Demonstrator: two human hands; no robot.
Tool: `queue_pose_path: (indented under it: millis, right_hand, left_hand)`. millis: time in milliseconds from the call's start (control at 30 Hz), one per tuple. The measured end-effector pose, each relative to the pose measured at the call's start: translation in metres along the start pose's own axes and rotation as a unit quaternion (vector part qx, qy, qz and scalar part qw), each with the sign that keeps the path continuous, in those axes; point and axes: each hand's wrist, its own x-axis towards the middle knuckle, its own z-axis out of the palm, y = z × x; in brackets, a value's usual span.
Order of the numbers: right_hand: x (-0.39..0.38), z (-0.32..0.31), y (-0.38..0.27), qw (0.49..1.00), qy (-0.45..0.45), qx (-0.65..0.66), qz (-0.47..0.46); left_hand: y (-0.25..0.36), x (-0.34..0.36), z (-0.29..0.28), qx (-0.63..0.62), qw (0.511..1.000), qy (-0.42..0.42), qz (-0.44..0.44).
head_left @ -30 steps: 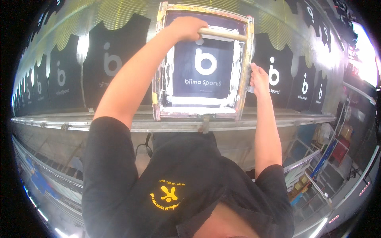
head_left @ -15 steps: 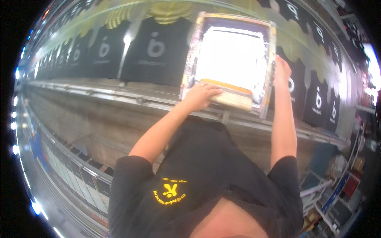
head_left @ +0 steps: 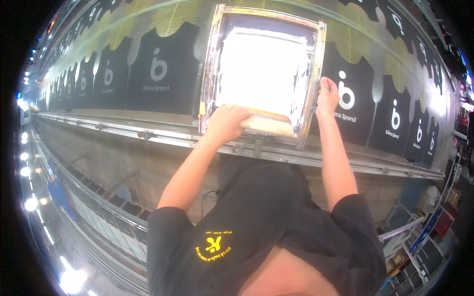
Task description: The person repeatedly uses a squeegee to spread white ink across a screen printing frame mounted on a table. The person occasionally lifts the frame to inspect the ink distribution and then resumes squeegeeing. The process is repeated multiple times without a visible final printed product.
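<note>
A screen printing frame (head_left: 210,69) with worn, stained edges lies over the long table of black fabric pieces. White ink fills most of its mesh (head_left: 266,69). My left hand (head_left: 228,122) is closed round the left end of a squeegee (head_left: 270,124), which has a pale wooden handle and a thin orange strip. The squeegee lies crosswise inside the frame, along its near side. At the frame's right edge, my right hand (head_left: 329,97) has its fingers curled against the rim; the fingertips are partly hidden.
Black garment pieces (head_left: 165,69) with white prints lie in a row on both sides of the frame. A metal rail (head_left: 187,139) runs along the table's near edge, close to my body. Behind me at left is another railed table (head_left: 94,212); racks and boxes (head_left: 424,237) stand at right.
The view has shifted, so frame and hands appear farther left. More of the printed piece right of the frame shows. Less of the squeegee's orange strip is visible. Both hands keep their places.
</note>
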Motion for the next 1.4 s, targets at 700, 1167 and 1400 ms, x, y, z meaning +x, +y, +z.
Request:
queue_pose_path:
  millis: [700,1167,1400]
  right_hand:
    - [-0.046,0.050,-0.030,0.957,0.051,-0.270,-0.090]
    - [-0.024,0.163,-0.100,0.688,-0.230,-0.647,-0.235]
    - [-0.149,0.068,-0.012,0.694,-0.240,-0.578,-0.355]
  left_hand:
    - [-0.125,0.232,-0.105,0.119,0.992,-0.028,0.024]
    - [-0.134,0.196,-0.084,0.188,0.981,-0.044,0.001]
    - [-0.090,0.041,-0.021,0.111,0.993,-0.051,-0.004]
